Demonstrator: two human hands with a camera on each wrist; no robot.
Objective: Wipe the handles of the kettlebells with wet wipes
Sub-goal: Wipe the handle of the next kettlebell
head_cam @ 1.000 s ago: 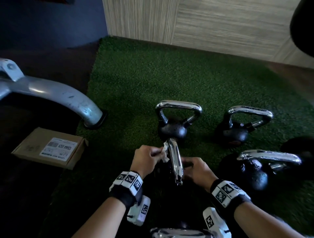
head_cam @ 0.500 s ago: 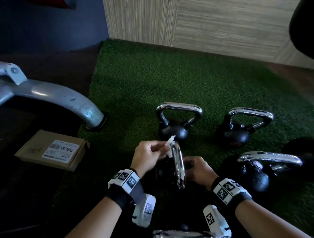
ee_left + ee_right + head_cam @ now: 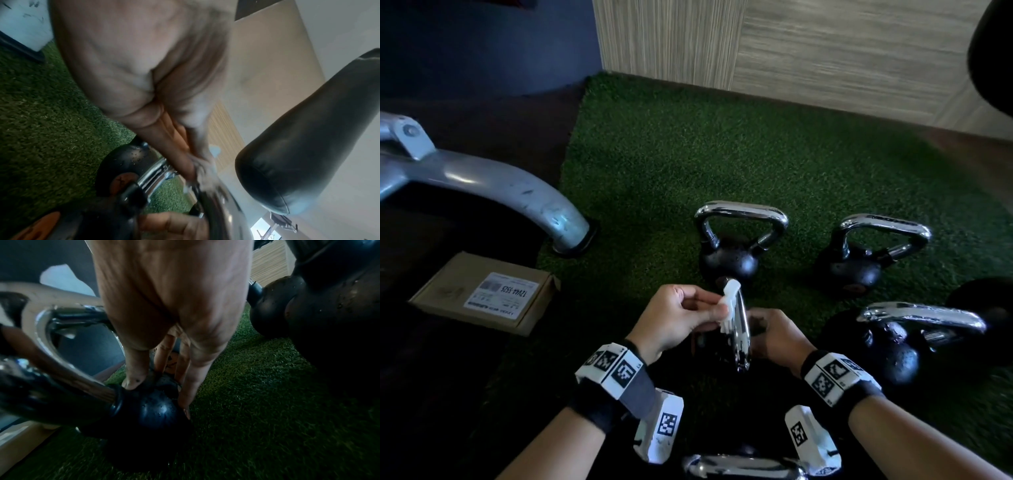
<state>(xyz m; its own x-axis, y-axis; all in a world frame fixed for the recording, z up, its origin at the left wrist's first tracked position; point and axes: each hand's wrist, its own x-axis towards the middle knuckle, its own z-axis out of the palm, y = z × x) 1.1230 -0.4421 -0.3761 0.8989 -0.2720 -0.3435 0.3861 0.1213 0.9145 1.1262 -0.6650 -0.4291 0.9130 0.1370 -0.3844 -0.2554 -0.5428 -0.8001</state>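
Observation:
On the green turf (image 3: pixel 722 154) the nearest kettlebell has its chrome handle (image 3: pixel 739 329) end-on to me. My left hand (image 3: pixel 717 310) pinches a crumpled white wet wipe (image 3: pixel 729 299) against the far end of that handle. The left wrist view shows the same pinch, blurred, on the chrome bar (image 3: pixel 218 211). My right hand (image 3: pixel 767 329) is just right of the handle. Its thumb (image 3: pixel 133 382) and fingers (image 3: pixel 185 402) clasp the black ball (image 3: pixel 156 412) from above. The ball is hidden in the head view.
Other chrome-handled kettlebells stand behind (image 3: pixel 729 260), back right (image 3: pixel 852 270) and right (image 3: pixel 893 353), and one handle (image 3: pixel 743 467) lies at the bottom edge. A grey machine leg (image 3: pixel 517 195) and a cardboard box (image 3: pixel 486 294) are on the left. A black pad (image 3: pixel 993 51) hangs top right.
My left hand has rolled palm-up and carried the wipe a little farther along the handle's far end. My right hand has stayed on the ball.

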